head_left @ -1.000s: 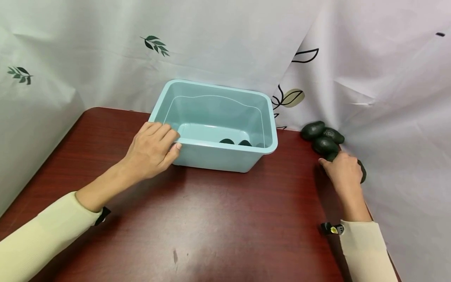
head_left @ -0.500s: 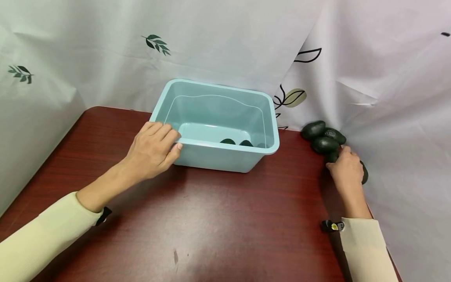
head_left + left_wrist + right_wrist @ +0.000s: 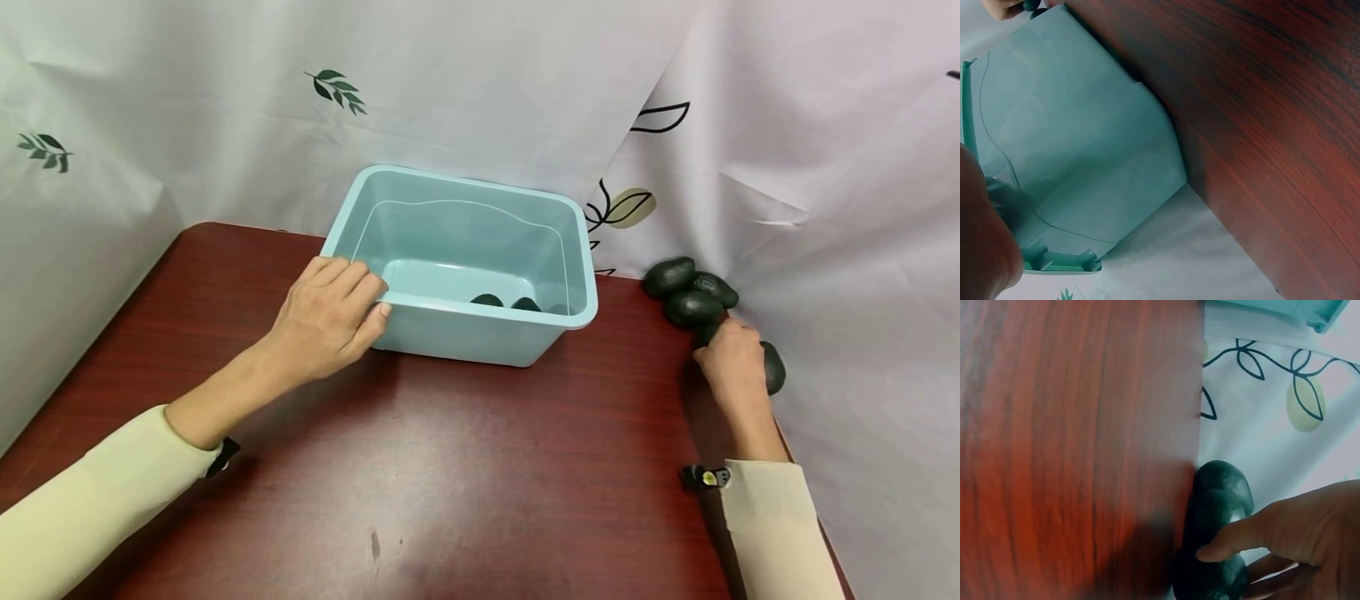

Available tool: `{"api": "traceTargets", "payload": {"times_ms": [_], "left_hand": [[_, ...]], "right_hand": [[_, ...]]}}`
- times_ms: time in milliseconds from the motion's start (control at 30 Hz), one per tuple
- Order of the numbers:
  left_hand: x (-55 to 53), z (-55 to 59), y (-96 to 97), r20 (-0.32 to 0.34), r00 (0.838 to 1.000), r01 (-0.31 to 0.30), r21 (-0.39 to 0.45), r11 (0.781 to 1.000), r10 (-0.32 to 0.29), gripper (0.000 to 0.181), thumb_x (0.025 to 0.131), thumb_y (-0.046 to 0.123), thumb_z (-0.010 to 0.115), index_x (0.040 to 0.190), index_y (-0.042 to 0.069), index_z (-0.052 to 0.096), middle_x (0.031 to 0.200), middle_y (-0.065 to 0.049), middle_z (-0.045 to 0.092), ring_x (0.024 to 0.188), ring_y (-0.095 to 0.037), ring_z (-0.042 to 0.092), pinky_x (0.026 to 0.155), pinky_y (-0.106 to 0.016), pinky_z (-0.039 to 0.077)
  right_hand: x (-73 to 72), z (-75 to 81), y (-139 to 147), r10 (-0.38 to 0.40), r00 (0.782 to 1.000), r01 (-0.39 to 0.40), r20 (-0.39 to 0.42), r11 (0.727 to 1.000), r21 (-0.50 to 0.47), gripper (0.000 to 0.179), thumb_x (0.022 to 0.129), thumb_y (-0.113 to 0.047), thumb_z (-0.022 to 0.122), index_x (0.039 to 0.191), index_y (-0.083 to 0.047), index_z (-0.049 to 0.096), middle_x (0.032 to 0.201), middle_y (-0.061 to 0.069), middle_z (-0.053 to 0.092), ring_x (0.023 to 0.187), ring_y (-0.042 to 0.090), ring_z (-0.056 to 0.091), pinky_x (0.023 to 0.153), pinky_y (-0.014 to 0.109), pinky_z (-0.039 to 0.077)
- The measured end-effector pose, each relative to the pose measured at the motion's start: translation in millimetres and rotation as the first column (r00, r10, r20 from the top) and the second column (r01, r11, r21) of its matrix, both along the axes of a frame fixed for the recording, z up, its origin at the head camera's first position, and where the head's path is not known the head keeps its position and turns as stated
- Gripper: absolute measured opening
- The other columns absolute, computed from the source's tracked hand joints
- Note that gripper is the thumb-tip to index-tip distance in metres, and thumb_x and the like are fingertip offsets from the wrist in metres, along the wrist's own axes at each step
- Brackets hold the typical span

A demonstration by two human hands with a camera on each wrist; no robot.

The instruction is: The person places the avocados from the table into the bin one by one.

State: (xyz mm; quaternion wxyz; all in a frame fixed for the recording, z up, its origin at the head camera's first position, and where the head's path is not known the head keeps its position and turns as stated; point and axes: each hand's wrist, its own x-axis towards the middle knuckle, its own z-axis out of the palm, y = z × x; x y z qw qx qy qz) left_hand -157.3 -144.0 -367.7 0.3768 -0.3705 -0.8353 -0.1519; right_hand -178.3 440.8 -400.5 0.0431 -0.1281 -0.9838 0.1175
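My left hand grips the near left corner of a light blue plastic tub, fingers over the rim and thumb outside. In the left wrist view the tub's wall fills much of the picture. Two dark green avocados show inside, partly hidden by the near wall. At the right edge of the table my right hand holds an avocado, its thumb across the near side and fingers behind. Several more avocados lie just beyond that hand, and another avocado lies to its right, partly covered.
The dark red wooden table carries the tub and the avocados. A white leaf-printed curtain hangs close behind the tub and along the right side, right beside the avocados.
My right hand has shifted slightly and its thumb has drawn in against the avocado; more of the avocado at its right shows. The left hand keeps its grip on the tub.
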Motion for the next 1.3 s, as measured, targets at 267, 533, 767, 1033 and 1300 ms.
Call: {"api": "traceTargets", "payload": {"times_ms": [267, 533, 767, 1033, 1300], "left_hand": [[0.7, 1.7, -2.6, -0.003, 1.000, 0.000, 0.002, 1.000, 0.000, 0.030, 0.109, 0.023, 0.045, 0.097, 0.000, 0.060, 0.084, -0.014, 0.054, 0.075, -0.032, 0.046, 0.081, -0.050, 0.045], [3.7, 0.9, -6.0, 0.003, 1.000, -0.007, 0.001, 1.000, 0.007, 0.032, 0.111, 0.024, 0.044, 0.097, 0.000, 0.060, 0.084, -0.013, 0.054, 0.075, -0.032, 0.045, 0.081, -0.050, 0.045], [2.9, -1.1, -2.5, 0.000, 1.000, 0.001, 0.003, 1.000, -0.001, 0.032, 0.111, 0.025, 0.045, 0.098, 0.001, 0.061, 0.084, -0.012, 0.054, 0.075, -0.032, 0.047, 0.081, -0.050, 0.046], [2.4, 0.0, -2.8, 0.001, 1.000, -0.003, 0.001, 1.000, 0.003, 0.033, 0.112, 0.025, 0.044, 0.098, 0.001, 0.061, 0.084, -0.012, 0.054, 0.075, -0.032, 0.047, 0.082, -0.050, 0.046], [2.4, 0.9, -2.9, -0.012, 1.000, 0.002, -0.002, 1.000, -0.002, 0.032, 0.112, 0.025, 0.044, 0.097, 0.001, 0.060, 0.084, -0.012, 0.053, 0.075, -0.031, 0.047, 0.080, -0.049, 0.046]], "right_hand": [[8.3, 10.2, -25, 0.061, 0.994, -0.055, -0.096, 0.996, 0.065, 0.042, 0.085, 0.000, 0.081, 0.110, 0.030, 0.066, 0.107, 0.056, 0.065, 0.103, 0.074, 0.065, 0.085, 0.078, 0.054], [6.8, 12.5, -25, 0.053, 0.998, -0.051, -0.045, 0.997, 0.054, 0.043, 0.094, -0.005, 0.083, 0.117, 0.027, 0.065, 0.114, 0.056, 0.065, 0.105, 0.073, 0.066, 0.087, 0.078, 0.055], [15.3, 13.7, -18, 0.067, 0.996, -0.065, -0.065, 0.997, 0.030, 0.021, 0.095, -0.003, 0.068, 0.085, 0.015, 0.067, 0.098, 0.053, 0.067, 0.085, 0.070, 0.068, 0.069, 0.074, 0.055], [16.5, 15.7, -18, 0.022, 0.999, -0.023, -0.034, 1.000, -0.017, 0.032, 0.101, -0.008, 0.066, 0.100, 0.023, 0.069, 0.107, 0.057, 0.065, 0.089, 0.072, 0.067, 0.072, 0.073, 0.056], [21.4, 23.9, -15, -0.049, 0.998, 0.046, -0.042, 0.997, -0.065, 0.040, 0.101, -0.015, 0.066, 0.104, 0.025, 0.069, 0.112, 0.058, 0.065, 0.099, 0.074, 0.066, 0.076, 0.073, 0.055]]}}
